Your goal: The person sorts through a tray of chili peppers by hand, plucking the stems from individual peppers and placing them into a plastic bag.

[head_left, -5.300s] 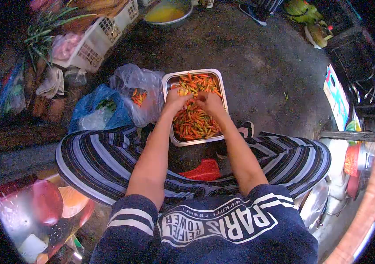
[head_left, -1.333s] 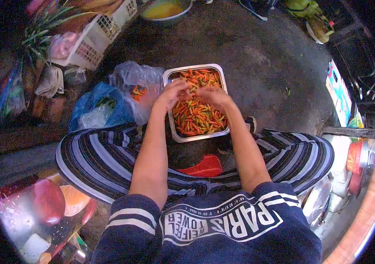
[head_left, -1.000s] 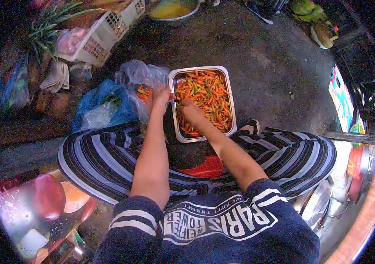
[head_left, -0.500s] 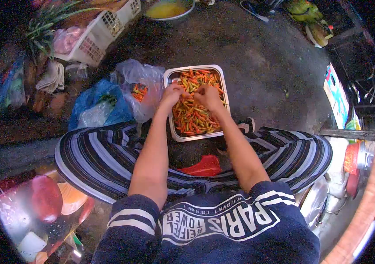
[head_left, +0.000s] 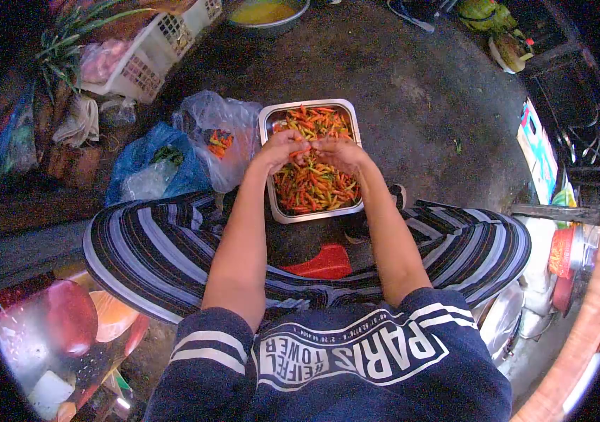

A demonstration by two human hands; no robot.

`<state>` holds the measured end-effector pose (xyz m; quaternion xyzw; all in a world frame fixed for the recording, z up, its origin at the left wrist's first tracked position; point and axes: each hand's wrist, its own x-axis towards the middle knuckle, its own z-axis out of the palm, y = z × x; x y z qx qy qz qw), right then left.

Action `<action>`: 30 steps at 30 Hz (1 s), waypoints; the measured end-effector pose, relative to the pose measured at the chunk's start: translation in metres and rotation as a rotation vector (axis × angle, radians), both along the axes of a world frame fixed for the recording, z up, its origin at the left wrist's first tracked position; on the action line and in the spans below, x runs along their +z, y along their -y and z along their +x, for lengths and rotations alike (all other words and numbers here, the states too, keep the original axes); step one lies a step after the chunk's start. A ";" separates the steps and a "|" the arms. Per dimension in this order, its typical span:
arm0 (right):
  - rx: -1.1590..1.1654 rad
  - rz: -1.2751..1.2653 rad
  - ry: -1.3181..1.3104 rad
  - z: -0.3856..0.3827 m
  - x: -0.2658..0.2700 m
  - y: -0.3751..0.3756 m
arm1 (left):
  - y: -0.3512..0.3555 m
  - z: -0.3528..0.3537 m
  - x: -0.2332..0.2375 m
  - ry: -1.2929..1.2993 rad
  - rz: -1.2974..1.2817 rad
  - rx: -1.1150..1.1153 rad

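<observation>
Over a rectangular metal tray (head_left: 350, 107) full of small red, orange and green chili peppers (head_left: 314, 188), my two hands meet at the fingertips. My left hand (head_left: 280, 149) is closed in a pinch on a reddish chili pepper (head_left: 302, 150). From the other side, my right hand (head_left: 342, 153) has its fingers closed at the same pepper; the exact contact is partly hidden. Left of the tray, a clear plastic bag (head_left: 236, 116) holds more chili peppers. A blue plastic bag (head_left: 131, 158) with something green inside lies beside it.
A red plastic piece (head_left: 324, 261) lies between my legs in striped cloth (head_left: 152, 243). A white basket (head_left: 146, 74) and a basin of yellowish liquid (head_left: 268, 27) are farther off. On the right stand a patterned board (head_left: 538, 155) and an orange-red container (head_left: 561, 252).
My right hand has turned and its fingers spread lower over the tray, with the fingertips still near my left hand. The view has shifted slightly.
</observation>
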<state>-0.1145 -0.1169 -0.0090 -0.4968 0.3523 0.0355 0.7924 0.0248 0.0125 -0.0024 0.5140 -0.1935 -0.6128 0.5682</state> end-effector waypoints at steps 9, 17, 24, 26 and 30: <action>-0.091 0.419 0.088 -0.004 -0.011 0.001 | -0.007 0.002 -0.014 -0.216 -0.080 0.034; 0.156 -1.232 -0.250 -0.013 -0.051 0.009 | -0.007 0.002 -0.028 -0.179 0.010 0.082; 0.398 -1.656 -0.381 -0.027 -0.086 -0.031 | -0.007 -0.002 -0.039 0.199 0.200 0.041; 0.389 -1.691 -0.392 -0.023 -0.065 -0.032 | -0.005 -0.003 -0.037 0.106 0.188 0.083; 0.448 -1.398 -0.341 0.001 -0.020 -0.019 | 0.006 -0.004 -0.041 -0.004 0.057 0.226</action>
